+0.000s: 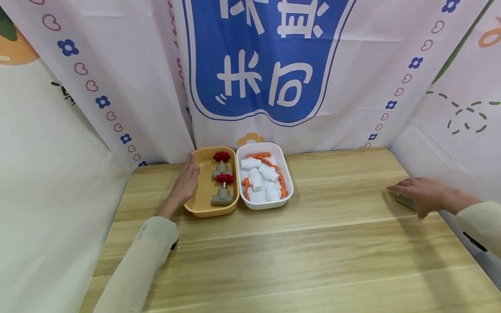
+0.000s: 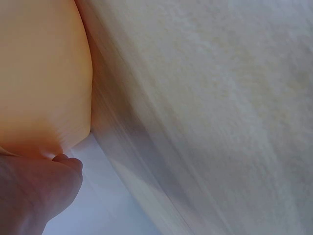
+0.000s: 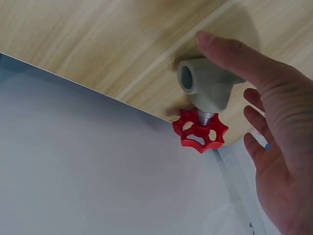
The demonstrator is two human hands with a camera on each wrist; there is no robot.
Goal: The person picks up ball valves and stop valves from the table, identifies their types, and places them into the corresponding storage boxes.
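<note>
My left hand point(image 1: 187, 182) lies along the left side of a yellow tray point(image 1: 201, 212), its fingers straight against the wall. In the left wrist view, part of that hand point(image 2: 41, 188) meets the tray's wall point(image 2: 44, 73). Two grey valves with red handwheels, a far one point(image 1: 222, 167) and a near one point(image 1: 223, 195), lie in this tray. Far to the right, my right hand point(image 1: 424, 194) reaches over another grey valve point(image 3: 208, 83) with a red handwheel point(image 3: 200, 131). Its thumb and fingers point(image 3: 257, 110) are spread around the valve without closing on it.
A white tray point(image 1: 261, 205) stands right beside the yellow one. Inside are several white valves point(image 1: 268, 172) with orange handles point(image 1: 259, 154). The wooden table point(image 1: 297, 261) backs onto a printed curtain point(image 1: 352, 108). The valve under my right hand lies at the table's right edge.
</note>
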